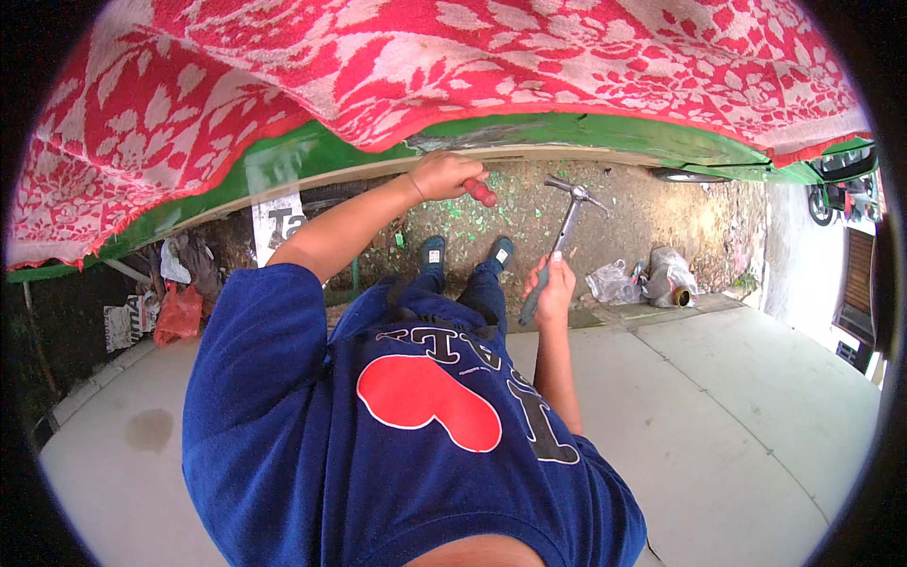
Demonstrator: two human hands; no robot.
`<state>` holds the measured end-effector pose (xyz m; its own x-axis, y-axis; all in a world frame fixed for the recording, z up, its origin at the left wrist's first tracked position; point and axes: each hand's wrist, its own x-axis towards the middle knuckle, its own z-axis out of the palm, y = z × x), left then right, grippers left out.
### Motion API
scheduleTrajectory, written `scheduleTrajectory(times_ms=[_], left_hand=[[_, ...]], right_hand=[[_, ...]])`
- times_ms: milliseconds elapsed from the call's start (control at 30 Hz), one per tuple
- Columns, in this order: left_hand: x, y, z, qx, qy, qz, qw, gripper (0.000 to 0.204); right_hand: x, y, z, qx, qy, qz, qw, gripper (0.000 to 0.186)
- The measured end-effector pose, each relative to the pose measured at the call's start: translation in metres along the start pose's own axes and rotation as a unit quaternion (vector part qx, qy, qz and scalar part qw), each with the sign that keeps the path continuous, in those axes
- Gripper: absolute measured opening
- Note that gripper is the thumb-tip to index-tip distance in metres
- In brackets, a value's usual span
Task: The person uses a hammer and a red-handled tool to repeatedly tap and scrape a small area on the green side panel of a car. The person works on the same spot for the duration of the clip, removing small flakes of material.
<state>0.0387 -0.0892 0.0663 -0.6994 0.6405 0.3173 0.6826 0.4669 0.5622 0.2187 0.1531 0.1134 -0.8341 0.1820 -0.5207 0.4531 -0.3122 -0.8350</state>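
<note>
My left hand (444, 176) is closed round a tool with a red handle (481, 193), raised next to the edge of a green panel (529, 132). The handle's end points toward me; its working end is hidden by the hand and panel, so I cannot tell its kind. In my right hand (556, 291) is a claw hammer (570, 219), gripped by its dark grey-green handle, head up and away from me. The hammer head hangs apart from the red handle, to its right. A red and white flower-patterned cloth (453, 71) drapes over the panel.
Green flakes are scattered over the rough ground (605, 189) around my feet. To the right lie clear plastic bags (614, 282) and a grey bundle (671, 274). A red plastic bag (178, 314) lies at left. Pale concrete paving (718, 397) stretches behind me.
</note>
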Motion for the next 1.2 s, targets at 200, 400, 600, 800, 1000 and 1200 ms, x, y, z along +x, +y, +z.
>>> scheduleTrajectory(times_ms=[200, 400, 600, 800, 1000, 1200], left_hand=[[-0.005, -0.005, -0.001, -0.009, 0.013, -0.005, 1.0, 0.026], [-0.003, -0.011, 0.006, -0.014, 0.057, -0.011, 0.998, 0.022], [-0.003, -0.012, 0.004, -0.007, 0.072, -0.053, 0.996, 0.021], [-0.006, -0.011, 0.002, -0.018, 0.133, -0.046, 0.99, 0.026], [-0.029, 0.003, -0.012, -0.095, 0.087, -0.065, 0.989, 0.026], [-0.059, 0.026, -0.032, -0.016, 0.109, -0.134, 0.985, 0.018]], right_hand=[[0.003, 0.0, 0.0, -0.01, -0.02, -0.002, 1.0, 0.042], [-0.002, -0.005, 0.007, -0.065, -0.044, -0.042, 0.996, 0.041], [-0.013, -0.004, 0.028, -0.178, -0.042, -0.193, 0.964, 0.038], [-0.008, -0.013, 0.034, -0.203, -0.037, -0.223, 0.953, 0.037], [-0.013, -0.023, 0.028, -0.188, -0.076, -0.18, 0.962, 0.038], [-0.01, -0.036, 0.026, -0.185, -0.089, -0.155, 0.966, 0.038]])
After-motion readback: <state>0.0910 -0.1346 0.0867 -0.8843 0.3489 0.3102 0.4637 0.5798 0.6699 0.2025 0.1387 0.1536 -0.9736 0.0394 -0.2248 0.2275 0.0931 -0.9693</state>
